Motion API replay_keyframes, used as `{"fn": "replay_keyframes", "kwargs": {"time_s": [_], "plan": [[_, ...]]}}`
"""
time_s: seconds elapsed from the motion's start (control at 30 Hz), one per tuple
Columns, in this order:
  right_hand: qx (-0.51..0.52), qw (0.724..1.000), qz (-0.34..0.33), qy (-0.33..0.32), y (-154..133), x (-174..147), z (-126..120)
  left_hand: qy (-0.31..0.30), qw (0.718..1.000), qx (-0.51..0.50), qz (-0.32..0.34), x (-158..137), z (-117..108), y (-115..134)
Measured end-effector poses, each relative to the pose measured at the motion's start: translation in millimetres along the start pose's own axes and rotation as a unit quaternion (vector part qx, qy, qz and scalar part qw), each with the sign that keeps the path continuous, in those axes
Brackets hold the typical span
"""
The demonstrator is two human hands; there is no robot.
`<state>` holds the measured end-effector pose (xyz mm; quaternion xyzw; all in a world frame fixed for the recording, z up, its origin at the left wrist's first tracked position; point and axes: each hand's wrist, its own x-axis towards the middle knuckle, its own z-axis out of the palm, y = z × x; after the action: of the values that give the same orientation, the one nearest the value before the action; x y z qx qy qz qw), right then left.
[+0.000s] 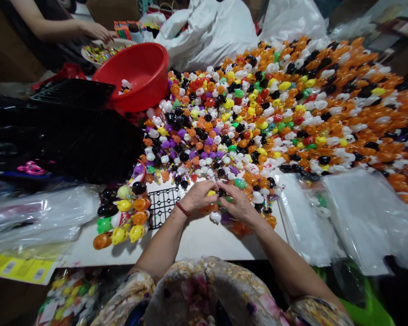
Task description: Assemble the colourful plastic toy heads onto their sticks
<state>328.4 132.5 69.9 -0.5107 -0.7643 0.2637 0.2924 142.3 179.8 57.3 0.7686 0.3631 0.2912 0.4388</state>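
My left hand [201, 196], with a red bead bracelet on its wrist, has its fingers curled around a small yellow plastic toy [211, 193]. My right hand [238, 204] faces it, fingers bent and closed close to the left fingertips. Dark and green bits show between the hands, but what the right fingers pinch is hidden. Under and beside the hands lie more small toys, among them a white one [215, 218]. To the left of my left hand is a black plastic grid [163, 206]. Rows of toy figures [124, 217] in yellow, orange, green and black stand beside it.
A huge pile of colourful toy figures [258, 108] spreads across the table's back and right. A red basin [136, 74] stands behind left, near black grids [64, 136]. Clear plastic bags [363, 213] lie at right, others [37, 217] at left. Another person's hand [98, 31] works at the back left.
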Motion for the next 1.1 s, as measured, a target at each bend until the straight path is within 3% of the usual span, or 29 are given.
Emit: {"fn": "replay_keyframes", "kwargs": {"time_s": [0.3, 0.7, 1.1], "plan": [[-0.009, 1.0, 0.005, -0.006, -17, 0, -9, 0.028, 0.965, -0.232, -0.121, 3, -3, 2], [0.034, 0.997, 0.048, 0.053, -22, -1, -4, 0.027, 0.895, -0.395, -0.206, 3, 1, 11], [0.039, 0.994, 0.058, 0.078, -26, -2, -5, 0.016, 0.898, -0.395, -0.191, 3, 1, 20]]}}
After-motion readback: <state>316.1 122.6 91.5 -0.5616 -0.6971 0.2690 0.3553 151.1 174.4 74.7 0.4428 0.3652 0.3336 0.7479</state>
